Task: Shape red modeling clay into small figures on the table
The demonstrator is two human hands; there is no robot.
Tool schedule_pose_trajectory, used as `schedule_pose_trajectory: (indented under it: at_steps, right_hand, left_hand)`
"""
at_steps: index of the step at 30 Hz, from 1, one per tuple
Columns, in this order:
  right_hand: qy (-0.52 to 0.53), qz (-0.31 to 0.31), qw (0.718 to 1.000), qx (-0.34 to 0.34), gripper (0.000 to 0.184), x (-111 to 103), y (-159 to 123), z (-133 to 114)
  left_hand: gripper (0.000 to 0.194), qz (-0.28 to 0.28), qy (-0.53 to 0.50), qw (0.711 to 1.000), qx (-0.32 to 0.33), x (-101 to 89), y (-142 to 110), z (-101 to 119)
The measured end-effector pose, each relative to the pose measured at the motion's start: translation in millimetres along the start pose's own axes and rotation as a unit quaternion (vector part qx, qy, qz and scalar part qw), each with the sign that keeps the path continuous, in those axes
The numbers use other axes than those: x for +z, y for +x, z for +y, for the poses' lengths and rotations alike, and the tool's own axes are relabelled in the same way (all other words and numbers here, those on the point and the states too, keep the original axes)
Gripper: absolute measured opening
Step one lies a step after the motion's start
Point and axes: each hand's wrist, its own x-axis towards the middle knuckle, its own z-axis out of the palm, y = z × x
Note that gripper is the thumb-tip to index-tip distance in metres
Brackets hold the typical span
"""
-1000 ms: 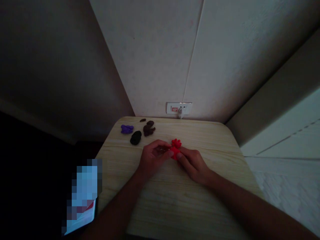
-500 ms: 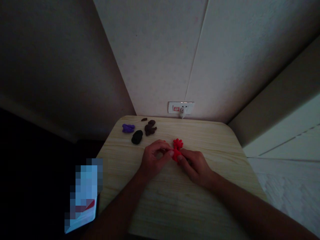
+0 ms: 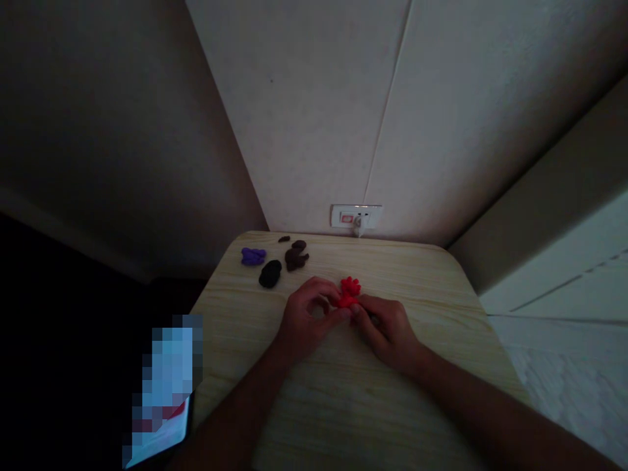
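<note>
Left hand [image 3: 311,314] and right hand [image 3: 385,330] pinching red clay [image 3: 348,293], elbows apart

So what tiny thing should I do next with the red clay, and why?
I think you could gently pinch the lumpy top of the red modelling clay. Your left hand and right hand are both touching its lower part, so it looks steady there. The bumpy top sticks out free of your fingers, so that part is probably easiest to reach.

Room for the hands [image 3: 387,337] rightward on the tabletop [image 3: 432,288]; dark clay lumps [image 3: 271,273] far left
</note>
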Motion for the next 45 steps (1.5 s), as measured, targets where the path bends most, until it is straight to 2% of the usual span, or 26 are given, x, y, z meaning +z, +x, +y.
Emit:
schedule_pose_trajectory:
  at_steps: [5, 14, 22, 27, 29, 32, 34, 38, 41, 45]
  right_hand:
    - [0.0, 0.0, 1.0, -0.011, 0.032, 0.3, -1.3, 1.6]
    - [-0.016, 0.009, 1.0, -0.007, 0.032, 3.5, -2.7, 0.2]
    - [-0.023, 0.028, 0.999, -0.01, 0.033, 4.4, -2.1, 0.4]
    - [-0.017, 0.048, 0.999, -0.007, 0.022, 3.3, -1.5, 1.6]
    - [-0.012, 0.059, 0.998, -0.014, 0.017, 3.4, -1.8, 3.2]
    - [-0.012, 0.073, 0.997, -0.027, 0.014, 3.7, -2.9, 5.6]
    - [-0.015, 0.087, 0.995, -0.042, 0.014, 3.7, -3.5, 6.5]
    - [-0.015, 0.097, 0.993, -0.067, 0.016, 2.8, -3.4, 6.0]
    - [-0.009, 0.096, 0.993, -0.072, 0.019, 2.1, -2.9, 4.9]
    - [0.033, 0.081, 0.995, -0.038, 0.026, 0.6, -2.6, 2.9]
  left_hand:
    - [0.019, -0.015, 0.012, 1.0, -0.022, -1.6, -0.1, -0.8]
    - [0.013, -0.039, -0.007, 0.999, -0.019, -1.7, 0.0, 0.7]
    - [0.011, -0.03, -0.021, 0.999, -0.012, -2.1, 0.6, -1.4]
    - [0.009, -0.022, -0.071, 0.997, -0.009, -2.8, -1.0, -4.5]
    - [0.012, -0.019, -0.099, 0.995, -0.012, -2.2, -2.1, -5.1]
    - [0.031, 0.001, -0.124, 0.992, -0.017, -1.0, -2.7, -5.6]
    - [0.038, 0.009, -0.11, 0.994, -0.014, -0.8, -1.9, -5.8]
    - [0.022, 0.017, -0.032, 0.999, 0.016, -2.5, 1.0, -6.3]
    - [0.018, 0.034, 0.0, 0.999, 0.026, -4.1, 2.2, -6.2]
    - [0.018, 0.059, 0.009, 0.998, 0.034, -4.1, 2.3, -3.3]
